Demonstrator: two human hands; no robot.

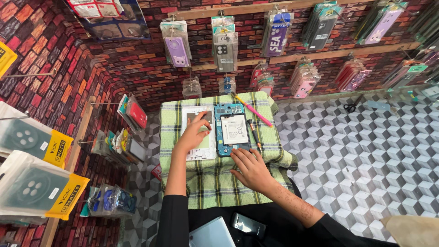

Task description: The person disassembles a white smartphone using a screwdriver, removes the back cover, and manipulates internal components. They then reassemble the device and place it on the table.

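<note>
A green plaid cloth (215, 183) covers the worktop. Two parts lie side by side at the cloth's middle, toward its far edge: a white back cover (197, 153) on the left and an opened device (232, 129) with a blue board and a white battery on the right, the two touching or nearly so.

The left hand (194, 135) rests on the back cover, its fingers (201, 120) bent and narrow, tips pressed on the cover's upper part; whether they pinch anything small cannot be told from this view.

The right hand (250, 170) lies flat on the cloth just below the device's near edge, fingers (238, 155) spread wide, holding nothing.

A pink and yellow pen (251, 110) lies slanted near the far right corner of the cloth. A dark tool (254, 135) lies just right of the device. Packaged phone cases (177, 45) hang on the brick-pattern wall beyond.
</note>
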